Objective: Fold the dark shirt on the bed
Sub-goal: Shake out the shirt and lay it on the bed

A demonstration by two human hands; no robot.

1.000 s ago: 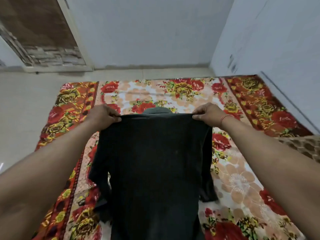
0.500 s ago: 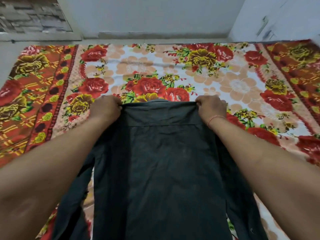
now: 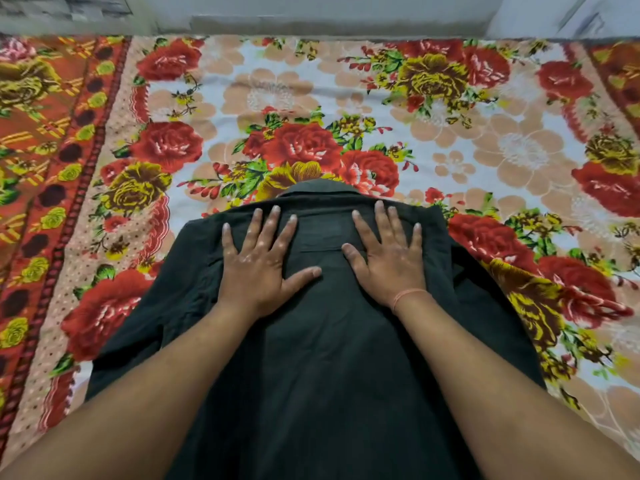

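The dark shirt lies flat on the bed, back side up, collar pointing away from me, sleeves spread to both sides. My left hand rests palm down on the upper back, left of centre, with its fingers spread. My right hand lies the same way to the right of centre, a thin pink band on its wrist. Neither hand grips the cloth. The shirt's lower part runs out of view under my forearms.
The bed carries a floral sheet with red and yellow roses and an orange border at the left. A pale wall base runs along the bed's far edge. Bare sheet shows beyond the collar and on both sides.
Both hands held the shirt by its shoulders and lowered it onto the bed. They have let go and now lie flat with spread fingers on its upper back.
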